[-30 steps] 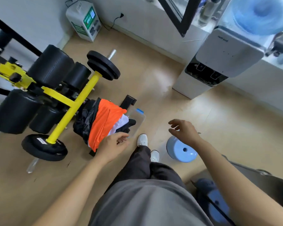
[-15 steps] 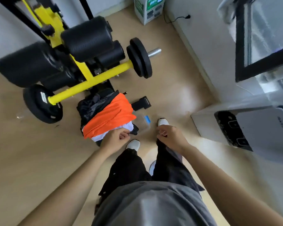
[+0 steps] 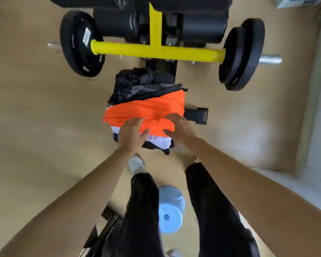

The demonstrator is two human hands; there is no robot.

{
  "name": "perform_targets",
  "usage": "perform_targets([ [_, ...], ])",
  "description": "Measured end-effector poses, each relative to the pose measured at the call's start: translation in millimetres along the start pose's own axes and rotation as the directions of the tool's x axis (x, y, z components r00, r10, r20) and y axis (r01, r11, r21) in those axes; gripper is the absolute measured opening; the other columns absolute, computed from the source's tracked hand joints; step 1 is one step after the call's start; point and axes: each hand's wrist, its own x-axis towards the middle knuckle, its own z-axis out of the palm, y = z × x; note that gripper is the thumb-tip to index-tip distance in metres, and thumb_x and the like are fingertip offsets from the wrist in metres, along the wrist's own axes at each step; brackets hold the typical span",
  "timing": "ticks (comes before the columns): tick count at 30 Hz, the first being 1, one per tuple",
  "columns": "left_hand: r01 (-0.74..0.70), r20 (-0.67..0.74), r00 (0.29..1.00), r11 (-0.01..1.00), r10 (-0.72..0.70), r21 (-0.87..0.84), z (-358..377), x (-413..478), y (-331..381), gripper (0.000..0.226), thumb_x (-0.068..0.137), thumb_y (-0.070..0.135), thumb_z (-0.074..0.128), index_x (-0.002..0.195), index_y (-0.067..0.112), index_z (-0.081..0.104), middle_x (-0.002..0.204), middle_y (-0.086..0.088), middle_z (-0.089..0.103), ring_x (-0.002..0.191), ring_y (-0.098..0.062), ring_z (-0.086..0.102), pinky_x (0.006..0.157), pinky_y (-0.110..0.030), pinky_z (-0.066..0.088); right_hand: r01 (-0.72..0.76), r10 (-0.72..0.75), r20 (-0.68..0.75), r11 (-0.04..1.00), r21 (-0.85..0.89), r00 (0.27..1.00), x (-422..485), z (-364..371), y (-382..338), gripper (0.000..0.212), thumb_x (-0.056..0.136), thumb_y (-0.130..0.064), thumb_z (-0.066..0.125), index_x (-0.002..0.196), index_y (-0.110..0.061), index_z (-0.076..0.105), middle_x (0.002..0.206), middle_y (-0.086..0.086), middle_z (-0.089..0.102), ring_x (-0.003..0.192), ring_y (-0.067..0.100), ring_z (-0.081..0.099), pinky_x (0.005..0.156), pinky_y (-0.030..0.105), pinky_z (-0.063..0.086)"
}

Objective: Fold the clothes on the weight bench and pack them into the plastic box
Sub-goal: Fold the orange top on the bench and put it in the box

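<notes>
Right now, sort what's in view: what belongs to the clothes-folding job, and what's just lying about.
Job: orange garment, white garment beneath it, black patterned garment, left hand and right hand on the orange one.
Lying about: left weight plate, right weight plates, blue jug.

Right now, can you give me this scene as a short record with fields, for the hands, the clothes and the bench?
Left hand: fingers laid flat on the orange garment
Right hand: on the same garment, grip unclear
Pile: orange on top, white garment under it, black clothes behind
Support: weight bench, its yellow bar beyond the pile
Plastic box: not visible
</notes>
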Motion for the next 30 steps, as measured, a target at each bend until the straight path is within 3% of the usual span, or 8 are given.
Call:
perform_targets([
  [4, -0.027, -0.098, 0.994, 0.992, 0.039, 0.125, 37, 5, -19, 0.04, 0.086, 0.035, 0.069, 0.122, 0.018, 0.067, 0.117, -0.007, 0.065, 0.103, -0.036, 0.058, 0.086, -0.046, 0.049, 0.09, -0.097, -0.054, 0.989, -0.117, 0.994, 24, 32, 19, 0.061, 0.077, -0.025, 0.077, 0.134, -0.017, 0.058, 0.137, 0.008, 0.053, 0.115, 0.037, 0.052, 0.098, 0.046, 0.045],
  [10, -0.145, -0.282, 0.949, 0.989, 0.142, 0.009, 47, -7, -27, 0.014, 0.088, 0.03, 0.065, 0.091, 0.017, 0.069, 0.085, 0.002, 0.07, 0.079, -0.026, 0.063, 0.079, -0.038, 0.045, 0.123, -0.161, -0.242, 0.979, -0.164, 0.957, 16, 47, 11, 0.008, 0.079, -0.018, 0.071, 0.082, -0.012, 0.067, 0.087, 0.002, 0.061, 0.085, 0.03, 0.053, 0.068, 0.041, 0.049],
  [13, -0.239, -0.283, 0.934, 0.97, 0.217, -0.043, 35, -22, -37, 0.013, 0.088, 0.027, 0.066, 0.093, 0.015, 0.068, 0.074, 0.002, 0.068, 0.068, -0.025, 0.064, 0.076, -0.037, 0.045, 0.123, -0.142, -0.194, 0.987, -0.108, 0.971, -7, 41, -8, 0.007, 0.081, -0.016, 0.068, 0.079, -0.013, 0.062, 0.075, -0.006, 0.059, 0.077, 0.025, 0.054, 0.067, 0.04, 0.048],
  [16, -0.308, -0.252, 0.921, 0.951, 0.297, -0.006, 18, -33, -56, 0.015, 0.087, 0.029, 0.071, 0.094, 0.015, 0.07, 0.079, 0.001, 0.069, 0.075, -0.025, 0.063, 0.075, -0.038, 0.045, 0.06, -0.059, -0.137, 0.998, 0.007, 0.989, -36, 29, -33, 0.011, 0.081, -0.007, 0.068, 0.077, -0.015, 0.06, 0.069, -0.002, 0.059, 0.069, 0.024, 0.054, 0.065, 0.039, 0.046],
  [21, -0.329, -0.155, 0.926, 0.938, 0.343, 0.107, -21, -42, -84, 0.035, 0.091, 0.045, 0.058, 0.074, 0.014, 0.064, 0.069, -0.003, 0.056, 0.068, -0.029, 0.057, 0.069, -0.04, 0.043, 0.012, 0.024, -0.255, 0.991, 0.136, 0.967, -82, -3, -82, 0.01, 0.078, -0.003, 0.07, 0.08, -0.009, 0.063, 0.069, 0.007, 0.062, 0.064, 0.022, 0.053, 0.062, 0.03, 0.045],
  [25, -0.339, -0.143, 0.933, 0.94, 0.33, -0.043, -64, -49, -84, 0.036, 0.093, 0.046, 0.052, 0.083, 0.012, 0.061, 0.072, -0.003, 0.061, 0.069, -0.031, 0.059, 0.069, -0.039, 0.045, -0.002, 0.071, -0.406, 0.986, 0.169, 0.911, -124, -34, -113, 0.01, 0.081, -0.003, 0.072, 0.084, -0.008, 0.064, 0.071, -0.003, 0.062, 0.063, 0.005, 0.053, 0.061, 0.013, 0.04],
  [28, -0.262, -0.083, 0.965, 0.931, 0.248, -0.256, -95, -53, -69, 0.03, 0.097, 0.039, 0.055, 0.101, 0.01, 0.062, 0.08, -0.001, 0.066, 0.07, -0.027, 0.061, 0.063, -0.035, 0.045, -0.029, 0.134, -0.522, 0.979, 0.204, 0.842, -153, -49, -123, 0.009, 0.082, -0.005, 0.071, 0.085, -0.009, 0.064, 0.076, 0.002, 0.063, 0.067, 0.011, 0.052, 0.063, 0.02, 0.042],
  [30, -0.196, -0.021, 0.978, 0.883, 0.207, -0.426, -116, -57, -49, 0.025, 0.096, 0.036, 0.06, 0.1, 0.012, 0.061, 0.078, 0.009, 0.059, 0.068, -0.012, 0.055, 0.064, -0.031, 0.041, -0.065, 0.189, -0.592, 0.972, 0.225, 0.783, -168, -58, -124, 0.007, 0.083, -0.005, 0.069, 0.087, -0.009, 0.064, 0.076, 0.0, 0.061, 0.068, 0.014, 0.05, 0.065, 0.023, 0.04],
])
